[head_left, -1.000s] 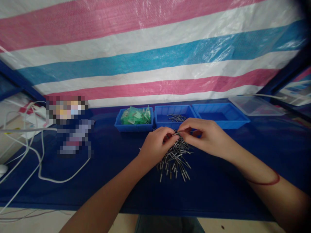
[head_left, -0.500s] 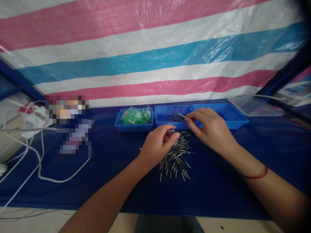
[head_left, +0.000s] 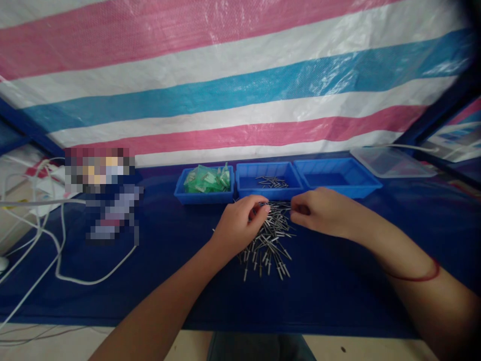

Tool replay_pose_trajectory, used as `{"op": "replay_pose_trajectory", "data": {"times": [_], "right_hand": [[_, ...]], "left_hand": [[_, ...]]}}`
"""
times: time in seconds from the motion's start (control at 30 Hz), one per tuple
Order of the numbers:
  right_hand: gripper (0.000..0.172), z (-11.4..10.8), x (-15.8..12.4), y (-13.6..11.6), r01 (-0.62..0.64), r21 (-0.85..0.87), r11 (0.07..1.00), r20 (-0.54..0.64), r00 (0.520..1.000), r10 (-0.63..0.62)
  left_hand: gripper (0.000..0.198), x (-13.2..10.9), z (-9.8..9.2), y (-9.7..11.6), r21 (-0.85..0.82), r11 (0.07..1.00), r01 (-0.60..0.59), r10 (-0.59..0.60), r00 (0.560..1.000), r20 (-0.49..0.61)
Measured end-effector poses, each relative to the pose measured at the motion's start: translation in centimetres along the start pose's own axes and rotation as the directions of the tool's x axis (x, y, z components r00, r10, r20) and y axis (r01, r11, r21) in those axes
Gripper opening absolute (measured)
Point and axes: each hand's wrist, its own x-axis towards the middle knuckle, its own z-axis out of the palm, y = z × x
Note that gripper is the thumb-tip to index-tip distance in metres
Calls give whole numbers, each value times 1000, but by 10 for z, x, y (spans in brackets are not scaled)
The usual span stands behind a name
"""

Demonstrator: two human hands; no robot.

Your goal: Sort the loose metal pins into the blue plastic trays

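A loose pile of metal pop rivets (head_left: 268, 238) lies on the blue table. My left hand (head_left: 242, 220) is over the pile's left side, thumb and forefinger pinched together with a bit of metal, seemingly a rivet, at their tips. My right hand (head_left: 319, 213) is at the pile's upper right edge with its fingers curled closed; whatever its fingertips hold, if anything, is hidden. Just behind the pile, the middle blue bin (head_left: 263, 192) contains several rivets (head_left: 273, 182).
A left blue bin (head_left: 205, 198) contains green plastic packets (head_left: 208, 179). To the right stands another blue bin (head_left: 338, 190), beside a clear plastic lid (head_left: 393, 163). White cables (head_left: 62, 240) trail over the table's left side. A striped sheet (head_left: 225, 90) hangs behind.
My right hand has come back from above the middle bin, where it held a rivet, down to the pile's edge. My left hand has closed its thumb and forefinger together over the pile.
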Motion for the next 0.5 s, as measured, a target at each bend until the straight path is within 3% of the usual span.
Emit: {"op": "replay_pose_trajectory", "data": {"times": [0.1,0.27,0.5], "right_hand": [[16,6,3,-2,-38,-79,996,18,999,40],[28,16,6,-9,-109,-291,951,-22,994,107],[33,18,6,-18,-180,-315,932,-41,984,176]], "left_hand": [[23,0,0,0,13,1000,4,-4,1000,19],[23,0,-1,1,19,1000,-12,11,999,37],[21,0,0,1,36,999,-28,27,999,32]]}}
